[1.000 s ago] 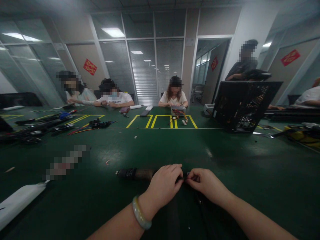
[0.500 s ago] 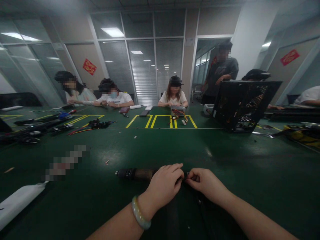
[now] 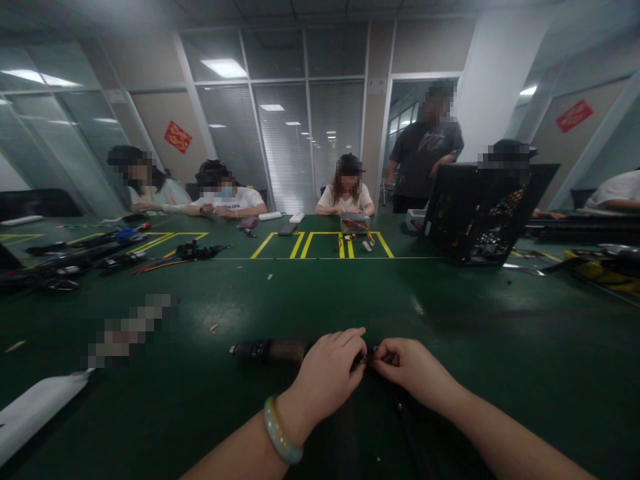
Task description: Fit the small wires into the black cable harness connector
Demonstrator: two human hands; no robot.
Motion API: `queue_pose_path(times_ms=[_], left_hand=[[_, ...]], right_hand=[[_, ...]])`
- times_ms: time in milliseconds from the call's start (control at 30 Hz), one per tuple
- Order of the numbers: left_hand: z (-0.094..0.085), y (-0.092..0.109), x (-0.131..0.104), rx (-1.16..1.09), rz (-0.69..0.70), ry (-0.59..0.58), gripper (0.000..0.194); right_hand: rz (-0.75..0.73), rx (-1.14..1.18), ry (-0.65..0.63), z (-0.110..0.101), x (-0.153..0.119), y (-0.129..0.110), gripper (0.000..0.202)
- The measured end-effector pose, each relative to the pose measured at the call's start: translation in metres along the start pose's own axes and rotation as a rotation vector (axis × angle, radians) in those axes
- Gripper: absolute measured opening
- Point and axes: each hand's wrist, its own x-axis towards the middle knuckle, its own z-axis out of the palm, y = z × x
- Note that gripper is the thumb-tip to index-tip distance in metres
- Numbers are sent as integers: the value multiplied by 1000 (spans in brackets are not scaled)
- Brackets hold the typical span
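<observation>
A dark, cylinder-shaped electric screwdriver point(image 3: 285, 352) lies across the green table in front of me, its metal tip pointing left. My left hand point(image 3: 333, 363), wearing a jade-like bangle point(image 3: 283, 430) at the wrist, is wrapped over its right-hand part. Close to that end, my right hand point(image 3: 407, 367) pinches with thumb and index finger at a black cord point(image 3: 404, 410), which trails down toward me. The fingertips of both hands nearly meet. What exactly sits between them is small, dark and mostly hidden.
Left of me lie a white packet point(image 3: 43, 413) and a blurred-out strip point(image 3: 133, 330). Farther off are black cables point(image 3: 187, 252), a power supply with coloured wires point(image 3: 355, 223) and a black computer case point(image 3: 480, 213). Several people sit across the table; a person point(image 3: 427, 150) stands behind.
My hands keep almost the same grip and place. The standing person in the back has shifted slightly left. My view has moved a little.
</observation>
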Motion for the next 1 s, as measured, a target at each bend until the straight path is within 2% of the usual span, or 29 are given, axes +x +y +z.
queue_pose_path(times_ms=[533,733,1000], left_hand=[[2,-2,0,14,-39,1,17],[0,0,0,6,6,-6,13],[-3,2,0,20,-4,-15,10]], right_hand=[[3,-31,-6,-2,1,0,13],[-3,-6,-25,-1,1,3,14],[7,-8,-15,-1,1,-2,14]])
